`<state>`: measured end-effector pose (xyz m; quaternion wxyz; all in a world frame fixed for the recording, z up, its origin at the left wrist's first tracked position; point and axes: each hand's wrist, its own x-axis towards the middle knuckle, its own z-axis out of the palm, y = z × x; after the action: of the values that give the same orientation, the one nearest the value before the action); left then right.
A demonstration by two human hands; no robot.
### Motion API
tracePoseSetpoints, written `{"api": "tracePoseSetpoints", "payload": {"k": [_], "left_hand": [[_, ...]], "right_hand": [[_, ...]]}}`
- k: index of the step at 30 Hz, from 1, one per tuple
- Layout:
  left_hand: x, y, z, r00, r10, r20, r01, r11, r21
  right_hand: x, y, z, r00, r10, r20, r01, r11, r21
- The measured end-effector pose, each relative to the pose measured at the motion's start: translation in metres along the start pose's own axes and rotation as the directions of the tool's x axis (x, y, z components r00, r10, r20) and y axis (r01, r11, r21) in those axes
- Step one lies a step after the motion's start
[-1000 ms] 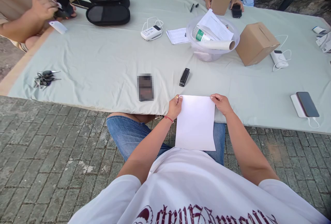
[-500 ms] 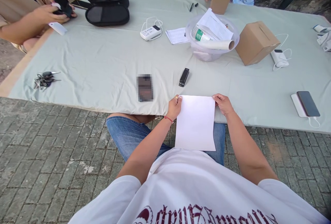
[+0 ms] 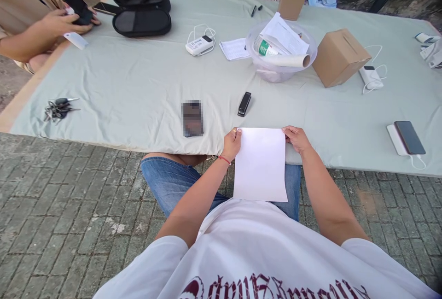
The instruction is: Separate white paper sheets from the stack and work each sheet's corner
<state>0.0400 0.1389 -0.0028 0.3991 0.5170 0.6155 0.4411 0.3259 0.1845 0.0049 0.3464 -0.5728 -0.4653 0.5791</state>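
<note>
A blank white sheet of paper (image 3: 260, 165) hangs over the table's front edge, above my lap. My left hand (image 3: 232, 144) pinches its upper left corner, and my right hand (image 3: 296, 139) grips the upper right corner. Whether it is one sheet or a thin stack, I cannot tell. Just beyond the paper a black stapler (image 3: 244, 104) lies on the cloth. To the left of it is a dark, phone-sized rectangle (image 3: 192, 118), blurred out.
Keys (image 3: 59, 109) lie at the left, and a phone on a white power bank (image 3: 409, 137) at the right. Farther back are a plastic bowl (image 3: 276, 74) with papers and a roll, cardboard boxes (image 3: 340, 59) and an open black case (image 3: 141, 23). Another person's hands (image 3: 65, 22) hold a black device.
My hands and the paper stay almost still. The view has shifted slightly. At the back, the other person's hand has left the side of the tall cardboard box.
</note>
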Motion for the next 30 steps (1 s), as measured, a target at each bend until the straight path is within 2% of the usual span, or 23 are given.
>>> {"api": "tracePoseSetpoints", "payload": {"k": [12, 20, 30], "left_hand": [[-0.0007, 0.0049, -0.0009, 1.0, -0.019, 0.001, 0.019, 1.0, -0.004], [-0.0015, 0.0054, -0.0009, 1.0, -0.024, 0.016, 0.024, 0.999, -0.021], [0.0008, 0.0045, 0.0012, 0.999, -0.052, 0.001, 0.052, 0.998, -0.031]], "right_hand": [[-0.0041, 0.0017, 0.008, 0.996, -0.063, -0.056, 0.057, 0.994, -0.098], [-0.0004, 0.0065, 0.0074, 0.99, -0.066, -0.128, 0.061, 0.997, -0.047], [0.0007, 0.0058, 0.003, 0.995, -0.043, -0.091, 0.041, 0.999, -0.028]]}}
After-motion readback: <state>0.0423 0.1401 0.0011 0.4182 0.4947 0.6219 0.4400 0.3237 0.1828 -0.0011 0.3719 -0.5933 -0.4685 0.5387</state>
